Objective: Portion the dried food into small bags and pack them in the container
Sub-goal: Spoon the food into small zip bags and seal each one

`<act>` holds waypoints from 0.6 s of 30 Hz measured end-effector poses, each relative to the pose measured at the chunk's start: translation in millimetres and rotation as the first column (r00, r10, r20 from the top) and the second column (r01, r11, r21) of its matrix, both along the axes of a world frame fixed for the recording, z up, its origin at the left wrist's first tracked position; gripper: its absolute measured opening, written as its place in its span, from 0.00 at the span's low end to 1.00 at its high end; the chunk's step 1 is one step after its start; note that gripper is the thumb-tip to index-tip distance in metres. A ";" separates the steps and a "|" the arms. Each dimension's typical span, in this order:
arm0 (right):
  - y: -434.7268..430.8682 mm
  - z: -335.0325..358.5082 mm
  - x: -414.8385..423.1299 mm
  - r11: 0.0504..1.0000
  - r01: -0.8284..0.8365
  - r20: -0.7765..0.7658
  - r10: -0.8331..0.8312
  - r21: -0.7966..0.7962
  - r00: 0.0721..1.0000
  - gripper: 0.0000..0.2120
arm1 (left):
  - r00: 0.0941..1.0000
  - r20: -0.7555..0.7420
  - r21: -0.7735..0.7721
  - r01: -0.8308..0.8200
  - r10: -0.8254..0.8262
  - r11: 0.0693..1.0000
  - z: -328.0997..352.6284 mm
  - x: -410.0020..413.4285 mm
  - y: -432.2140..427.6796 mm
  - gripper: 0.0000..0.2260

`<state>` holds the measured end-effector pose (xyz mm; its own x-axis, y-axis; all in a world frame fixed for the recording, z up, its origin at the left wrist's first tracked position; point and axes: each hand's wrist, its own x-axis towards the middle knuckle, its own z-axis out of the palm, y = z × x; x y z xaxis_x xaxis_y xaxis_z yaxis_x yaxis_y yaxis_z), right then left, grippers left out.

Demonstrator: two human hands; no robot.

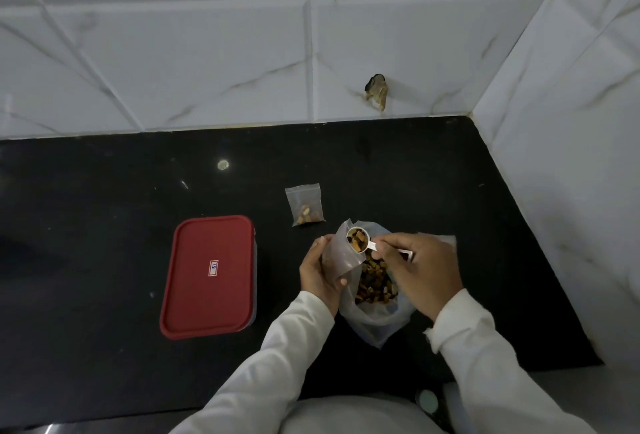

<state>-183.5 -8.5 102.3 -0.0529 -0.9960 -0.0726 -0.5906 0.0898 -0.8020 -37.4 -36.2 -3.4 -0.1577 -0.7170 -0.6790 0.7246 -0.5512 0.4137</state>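
My left hand [320, 272] holds a small clear bag [341, 257] with its mouth open. My right hand [420, 269] grips a white measuring spoon [358, 241] full of dried food, tipped at the small bag's mouth. Under both hands lies a large clear bag of dried food [375, 289], open on the black counter. A filled small zip bag [305, 205] lies flat just beyond my hands. The container [207, 276] stands to the left with its red lid on.
The black counter [104, 208] ends at a tiled back wall [207, 52] and a tiled side wall [571, 156] on the right. A chipped hole [376, 91] marks the back wall. White sleeves cover both forearms.
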 end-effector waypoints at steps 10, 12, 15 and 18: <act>3.8 -23.7 22.3 0.910 -0.311 -0.539 0.121 -0.276 0.834 0.16 | 1.000 -0.014 -0.055 0.021 -0.021 0.998 -3.7 1.0 1.0 0.12; -0.7 -28.9 19.5 0.891 -0.393 -0.597 0.191 -0.226 0.779 0.19 | 0.999 -0.020 -0.057 0.024 -0.025 0.998 -4.5 0.5 0.8 0.13; -5.6 -30.5 15.4 0.896 -0.430 -0.616 0.278 -0.111 0.738 0.35 | 0.999 -0.040 -0.061 0.023 -0.026 0.998 -7.2 0.5 -0.3 0.18; 3.1 -43.5 3.3 0.865 -0.387 -0.608 0.126 -0.319 0.784 0.44 | 0.999 -0.039 -0.046 0.022 -0.024 0.999 -10.7 0.3 -0.9 0.19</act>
